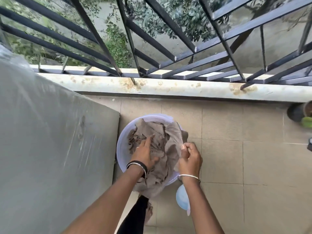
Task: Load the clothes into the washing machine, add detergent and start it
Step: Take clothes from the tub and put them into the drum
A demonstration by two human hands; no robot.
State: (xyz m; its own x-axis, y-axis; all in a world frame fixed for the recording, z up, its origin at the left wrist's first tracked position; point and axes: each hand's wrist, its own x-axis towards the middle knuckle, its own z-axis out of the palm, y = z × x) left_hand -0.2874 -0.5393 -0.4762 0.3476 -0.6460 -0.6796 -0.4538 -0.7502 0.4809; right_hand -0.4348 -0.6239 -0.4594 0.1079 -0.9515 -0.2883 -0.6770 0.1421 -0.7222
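Note:
A pale lilac plastic tub (122,149) stands on the tiled balcony floor, filled with crumpled grey-brown clothes (162,132). My left hand (145,153) lies on the cloth with its fingers spread and straight. My right hand (190,157) pinches a fold of the grey-brown cloth at the tub's right rim and lifts it slightly. The large grey covered block (50,141) on the left, wrapped in a cover, looks like the washing machine; its lid and controls are hidden.
A small light-blue scoop or mug (182,199) lies on the floor just below the tub. A low stained ledge (168,88) with dark metal grille bars (152,48) closes the far side. A dark pot (297,112) stands at the far right. My leg (135,215) is beneath the tub.

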